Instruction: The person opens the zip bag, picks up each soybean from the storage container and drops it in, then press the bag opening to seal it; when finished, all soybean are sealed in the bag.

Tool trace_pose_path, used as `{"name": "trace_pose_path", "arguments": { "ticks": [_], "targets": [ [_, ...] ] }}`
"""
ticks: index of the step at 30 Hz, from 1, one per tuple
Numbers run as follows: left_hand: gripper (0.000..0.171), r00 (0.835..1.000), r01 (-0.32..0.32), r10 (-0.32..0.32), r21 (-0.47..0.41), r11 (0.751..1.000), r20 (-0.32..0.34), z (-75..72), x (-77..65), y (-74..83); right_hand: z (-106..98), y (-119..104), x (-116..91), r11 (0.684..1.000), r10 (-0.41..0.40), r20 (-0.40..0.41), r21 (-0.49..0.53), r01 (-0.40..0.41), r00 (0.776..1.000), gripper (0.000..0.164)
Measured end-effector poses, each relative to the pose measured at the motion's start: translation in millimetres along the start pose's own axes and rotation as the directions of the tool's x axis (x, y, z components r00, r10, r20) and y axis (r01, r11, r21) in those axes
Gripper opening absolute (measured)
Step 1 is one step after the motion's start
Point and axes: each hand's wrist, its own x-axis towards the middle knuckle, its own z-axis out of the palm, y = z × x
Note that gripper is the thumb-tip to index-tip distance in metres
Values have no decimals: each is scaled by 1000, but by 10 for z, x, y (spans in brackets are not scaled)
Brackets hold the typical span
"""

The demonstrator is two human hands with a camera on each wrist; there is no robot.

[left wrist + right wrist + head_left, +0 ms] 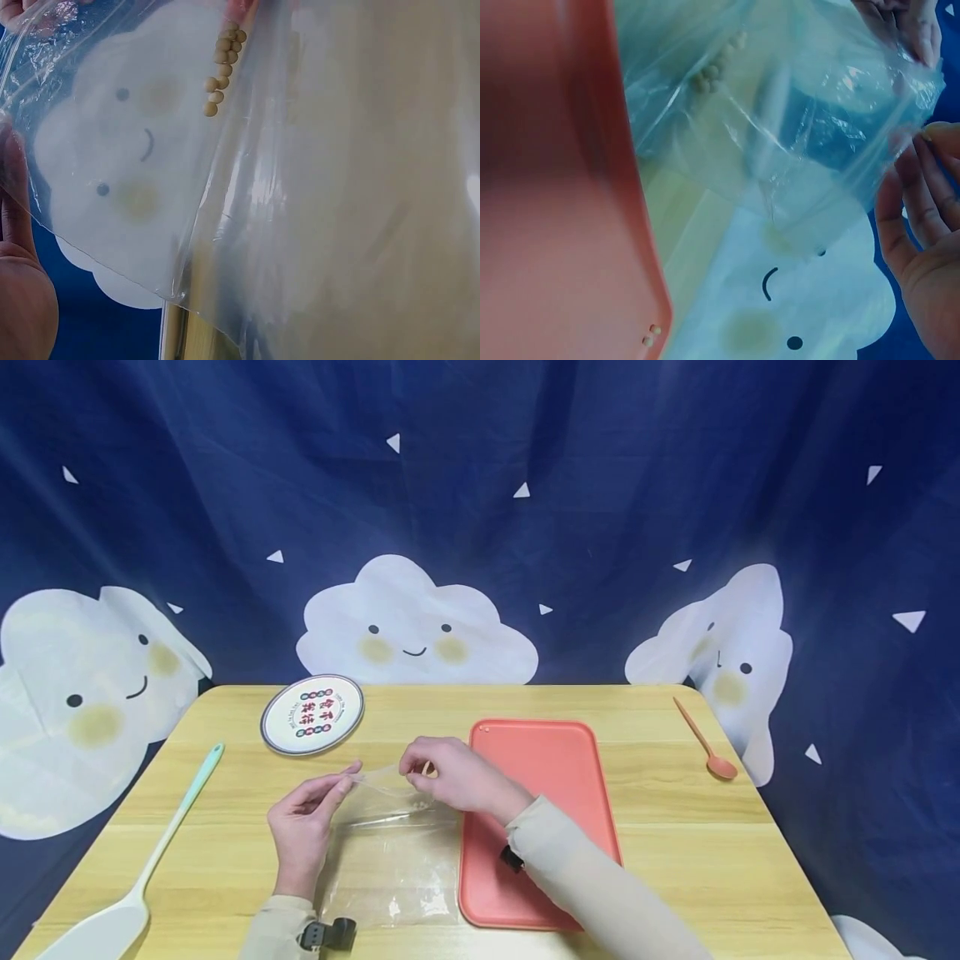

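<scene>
A clear plastic bag (397, 877) hangs from both hands over the table, its lower part stretched toward the near edge. My left hand (306, 827) pinches the left end of the bag's upper edge between thumb and fingers. On the other end, my right hand (459, 775) pinches the same edge, its forearm crossing over a coral-red tray (536, 764). Through the film several pale round beans, like soybeans (223, 64), show clustered together. Two loose beans (651, 335) lie in a corner of the tray.
A round white plate with printed characters (348, 714) sits at the back left. Along the left side lies a white spatula with a mint handle (183, 802). An orange spoon (722, 767) is at the far right. A blue cloud-print curtain (585, 543) hangs behind the table.
</scene>
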Motion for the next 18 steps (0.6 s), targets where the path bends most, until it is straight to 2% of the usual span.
{"name": "trace_pose_path", "arguments": {
  "ticks": [6,12,14,18],
  "targets": [
    [10,1000,-5,5,-3,1000,1,3,-2,-7,-12,73,-38,1000,-3,-42,0,3,999,12],
    [9,1000,-13,13,7,1000,1,-8,-2,0,-148,358,-153,993,105,-113,68,-98,988,12],
    [9,1000,-14,14,9,1000,-1,-11,-4,1,-200,489,-192,990,141,-141,41,-137,980,13],
    [9,1000,-9,9,-1,1000,-3,-8,-7,3,-279,773,-245,974,190,-182,-92,-209,965,14]
  ]
}}
